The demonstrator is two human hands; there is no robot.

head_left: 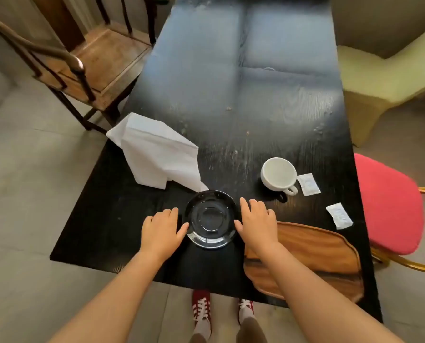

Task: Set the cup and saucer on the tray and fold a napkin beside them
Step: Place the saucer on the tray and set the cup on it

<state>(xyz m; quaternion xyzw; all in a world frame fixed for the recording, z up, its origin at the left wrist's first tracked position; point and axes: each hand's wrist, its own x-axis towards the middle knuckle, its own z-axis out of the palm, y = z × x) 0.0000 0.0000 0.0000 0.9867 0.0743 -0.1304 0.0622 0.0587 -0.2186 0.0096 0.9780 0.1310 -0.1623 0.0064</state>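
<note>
A black glossy saucer (209,219) lies on the dark table near its front edge. My left hand (160,230) rests flat at the saucer's left rim, and my right hand (256,222) at its right rim; the fingers of both are spread and touch or nearly touch the rim. A white cup (278,174) stands upright to the right and farther back, handle toward me. A white napkin (154,151) lies loosely crumpled at the left, one corner reaching the saucer. The wooden tray (320,253) sits at the front right, partly under my right forearm.
Two white sachets (308,184) (339,216) lie right of the cup. A wooden chair (82,63) stands at the far left, a red-cushioned chair (389,204) at the right, a pale yellow seat (379,78) behind it. The black table (231,95) stretches away ahead.
</note>
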